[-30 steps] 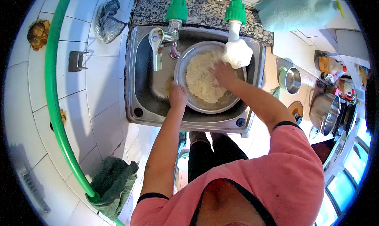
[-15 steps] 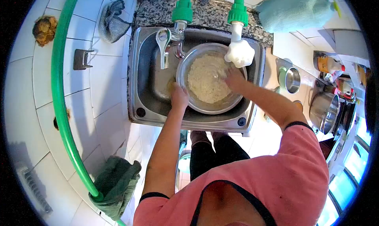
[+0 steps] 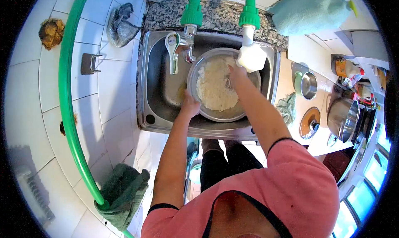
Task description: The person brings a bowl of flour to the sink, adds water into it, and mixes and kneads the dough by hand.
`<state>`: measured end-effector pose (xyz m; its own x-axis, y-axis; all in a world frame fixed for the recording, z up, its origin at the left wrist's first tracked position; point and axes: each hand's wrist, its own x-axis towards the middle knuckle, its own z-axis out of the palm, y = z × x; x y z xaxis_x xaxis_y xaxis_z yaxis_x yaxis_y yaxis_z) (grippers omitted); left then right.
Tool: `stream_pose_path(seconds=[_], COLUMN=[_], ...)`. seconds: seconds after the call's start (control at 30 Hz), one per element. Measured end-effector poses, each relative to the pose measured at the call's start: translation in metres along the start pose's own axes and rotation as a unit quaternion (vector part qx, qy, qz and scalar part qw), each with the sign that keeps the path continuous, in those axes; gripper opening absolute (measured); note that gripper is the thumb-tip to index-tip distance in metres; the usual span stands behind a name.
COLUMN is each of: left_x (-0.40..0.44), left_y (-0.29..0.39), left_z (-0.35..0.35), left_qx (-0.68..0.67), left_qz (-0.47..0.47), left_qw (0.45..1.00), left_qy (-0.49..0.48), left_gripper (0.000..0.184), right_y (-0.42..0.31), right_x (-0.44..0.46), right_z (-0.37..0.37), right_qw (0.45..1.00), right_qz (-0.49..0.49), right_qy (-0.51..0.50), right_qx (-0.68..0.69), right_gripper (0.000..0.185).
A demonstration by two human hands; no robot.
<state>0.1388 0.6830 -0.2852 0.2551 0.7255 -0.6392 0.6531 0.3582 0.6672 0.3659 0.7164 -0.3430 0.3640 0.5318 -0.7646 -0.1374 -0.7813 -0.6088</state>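
Observation:
A round metal basin [image 3: 192, 78] sits in the sink, holding a whitish, grainy mass [image 3: 214, 90] in what looks like cloudy liquid. My left hand [image 3: 190, 105] is closed on the basin's left rim, its fingers partly hidden on the outer side. Over the right part of the contents reaches my right hand [image 3: 237, 76], with a finger stretched out and the other fingers hard to make out. It is just below the white tap head [image 3: 252, 57]. I see nothing held in it.
The metal sink [image 3: 160, 86] surrounds the basin. A chrome tap [image 3: 172, 50] hangs left of it, under green pipes [image 3: 192, 13]. On the right counter are a cloth [image 3: 287, 109], a glass lid [image 3: 310, 122], a small pot [image 3: 308, 85] and a large pot [image 3: 343, 119].
My right hand has moved up and left inside the basin, and its forearm has swung inward. The contents have shifted toward the left side. My left hand stays on the rim.

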Motion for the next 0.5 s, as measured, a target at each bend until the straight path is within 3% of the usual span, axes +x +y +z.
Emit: stream_pose_path(seconds=[0.03, 0.13, 0.17, 0.2, 0.23, 0.3, 0.33, 0.37, 0.4, 0.43, 0.5], left_x=[-0.009, -0.006, -0.004, 0.001, 0.009, 0.026, 0.022, 0.019, -0.002, -0.012, -0.009], left_y=[0.021, 0.005, -0.005, -0.018, -0.029, -0.055, -0.048, -0.040, -0.003, 0.019, 0.014], left_z=[-0.005, -0.002, 0.000, 0.005, 0.010, 0.019, 0.019, 0.018, 0.005, -0.004, -0.004], left_qx=[-0.018, -0.050, -0.048, 0.058, 0.160, 0.155, 0.151, 0.146, 0.059, -0.028, -0.039], left_qz=[-0.091, -0.064, -0.068, 0.106, 0.278, 0.294, 0.301, 0.308, 0.145, -0.023, -0.019], left_qw=[0.995, 0.996, 0.996, 0.991, 0.937, 0.934, 0.932, 0.930, 0.986, 0.999, 0.999], left_qy=[-0.043, -0.032, -0.032, 0.056, 0.140, 0.134, 0.135, 0.135, 0.061, -0.019, -0.015], left_gripper=[0.063, 0.064, 0.064, 0.064, 0.063, 0.062, 0.061, 0.061, 0.059, 0.058, 0.056], right_y=[-0.004, 0.000, 0.006, 0.027, 0.046, 0.051, 0.040, 0.034, 0.031, 0.031, 0.036], right_x=[-0.005, -0.014, -0.010, 0.012, 0.033, -0.002, -0.061, -0.083, -0.093, -0.102, -0.111], right_z=[-0.002, 0.019, 0.043, 0.081, 0.114, 0.114, 0.099, 0.076, 0.053, 0.044, 0.032], right_qw=[0.996, 0.933, 0.934, 0.928, 0.861, 0.795, 0.820, 0.789, 0.744, 0.744, 0.603], right_qz=[-0.042, -0.152, -0.148, -0.270, -0.375, -0.419, -0.369, -0.355, -0.337, -0.338, -0.408], right_qy=[0.050, 0.181, 0.179, 0.251, 0.307, 0.164, -0.024, -0.142, -0.257, -0.254, -0.299], right_qx=[0.068, 0.272, 0.272, 0.062, -0.153, -0.407, -0.438, -0.481, -0.516, -0.517, -0.617], right_gripper=[0.027, 0.031, 0.031, 0.028, 0.026, 0.025, 0.025, 0.028, 0.031, 0.031, 0.037])
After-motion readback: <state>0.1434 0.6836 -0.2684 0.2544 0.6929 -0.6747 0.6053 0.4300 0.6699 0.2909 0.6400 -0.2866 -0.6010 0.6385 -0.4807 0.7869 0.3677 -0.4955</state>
